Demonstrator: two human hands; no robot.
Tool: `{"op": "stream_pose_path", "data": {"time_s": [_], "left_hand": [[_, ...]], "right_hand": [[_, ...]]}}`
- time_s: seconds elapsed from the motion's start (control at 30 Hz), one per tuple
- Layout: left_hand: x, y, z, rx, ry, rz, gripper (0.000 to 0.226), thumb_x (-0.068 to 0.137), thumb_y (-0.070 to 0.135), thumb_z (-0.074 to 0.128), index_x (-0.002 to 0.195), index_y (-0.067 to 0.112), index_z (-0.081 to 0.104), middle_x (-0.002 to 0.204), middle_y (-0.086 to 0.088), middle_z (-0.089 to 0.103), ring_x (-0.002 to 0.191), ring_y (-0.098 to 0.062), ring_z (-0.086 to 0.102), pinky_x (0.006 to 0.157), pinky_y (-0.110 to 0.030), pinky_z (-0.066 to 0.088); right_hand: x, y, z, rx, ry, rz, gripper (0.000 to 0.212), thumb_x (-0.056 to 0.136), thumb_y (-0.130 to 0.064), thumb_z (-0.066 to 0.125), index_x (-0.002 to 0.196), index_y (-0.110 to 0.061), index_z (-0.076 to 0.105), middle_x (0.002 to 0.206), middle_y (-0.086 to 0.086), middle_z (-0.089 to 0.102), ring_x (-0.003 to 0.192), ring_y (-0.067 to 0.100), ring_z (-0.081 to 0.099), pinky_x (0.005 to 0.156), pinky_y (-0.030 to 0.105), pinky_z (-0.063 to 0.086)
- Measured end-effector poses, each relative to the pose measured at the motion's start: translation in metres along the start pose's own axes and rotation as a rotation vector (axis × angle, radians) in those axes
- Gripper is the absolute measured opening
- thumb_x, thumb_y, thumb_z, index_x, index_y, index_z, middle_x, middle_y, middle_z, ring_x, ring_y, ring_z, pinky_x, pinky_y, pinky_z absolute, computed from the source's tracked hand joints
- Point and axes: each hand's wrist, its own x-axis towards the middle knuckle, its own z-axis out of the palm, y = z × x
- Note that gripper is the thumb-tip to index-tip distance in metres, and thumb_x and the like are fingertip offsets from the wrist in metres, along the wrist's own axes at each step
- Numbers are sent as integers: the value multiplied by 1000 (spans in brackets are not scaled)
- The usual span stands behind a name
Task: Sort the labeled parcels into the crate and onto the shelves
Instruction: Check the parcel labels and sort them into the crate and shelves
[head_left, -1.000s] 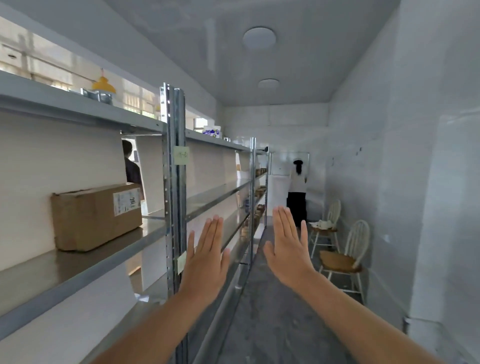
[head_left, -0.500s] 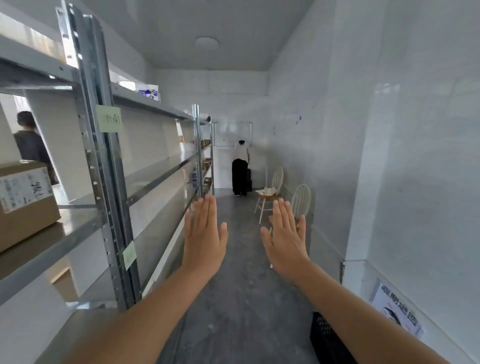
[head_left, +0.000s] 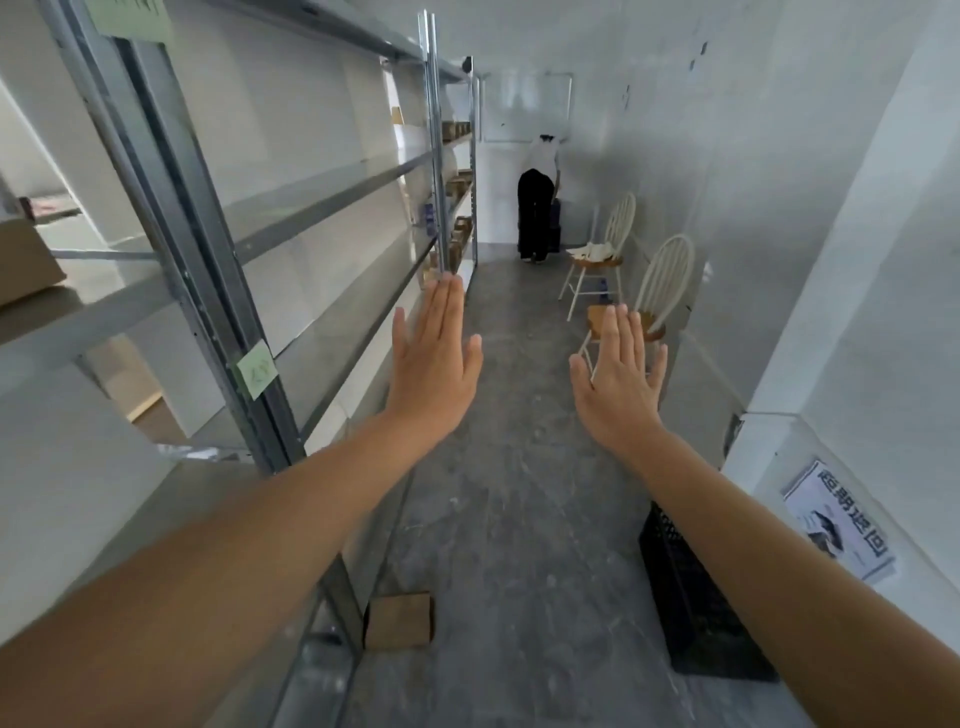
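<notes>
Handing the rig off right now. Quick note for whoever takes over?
Left grip: bare hand, flat and open, holding nothing.
Right grip: same, empty.
Black crate on the floor by the right wall; contents not visible.
One cardboard box sits on a left shelf; a small brown parcel lies on the floor at the shelf's foot.
Left to do: probably sort that parcel.

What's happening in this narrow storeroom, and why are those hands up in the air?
A person holds the left hand and right hand stretched out flat, gripping nothing. A cardboard parcel sits on the metal shelves at the left. A small brown parcel lies on the floor, and the black crate stands by the right wall.
</notes>
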Motion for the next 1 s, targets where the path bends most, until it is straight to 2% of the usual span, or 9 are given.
{"op": "stream_pose_path", "data": {"time_s": [0.2,0.47,0.73,1.0], "left_hand": [[10,-16,38,58,-32,-105,61,105,31,24,158,15,-4,166,1,-6,152,-12,-8,123,-47,-6],[-4,-26,92,119,-57,-249,60,106,31,24,158,15,-1,166,0,0,153,-14,-4,123,-50,0],[-4,-64,112,116,-53,-339,60,106,32,26,158,16,0,166,1,1,152,-12,-4,123,-49,-3],[15,-120,129,97,-76,-372,60,105,32,25,158,14,2,166,-1,4,153,-14,-2,123,-51,0]], "right_hand": [[33,34,32,23,-71,-69,69,104,-42,29,157,-14,-5,165,-1,-11,150,13,-16,120,49,-13],[64,55,86,28,-216,-182,69,104,-40,29,157,-12,-6,165,1,-10,150,14,-16,120,49,-12],[76,24,133,80,-270,-291,69,104,-38,30,157,-11,-5,165,1,-9,151,13,-14,119,48,-12],[112,-35,173,106,-281,-313,69,104,-38,30,157,-12,-6,165,1,-10,150,13,-15,117,47,-15]]}}
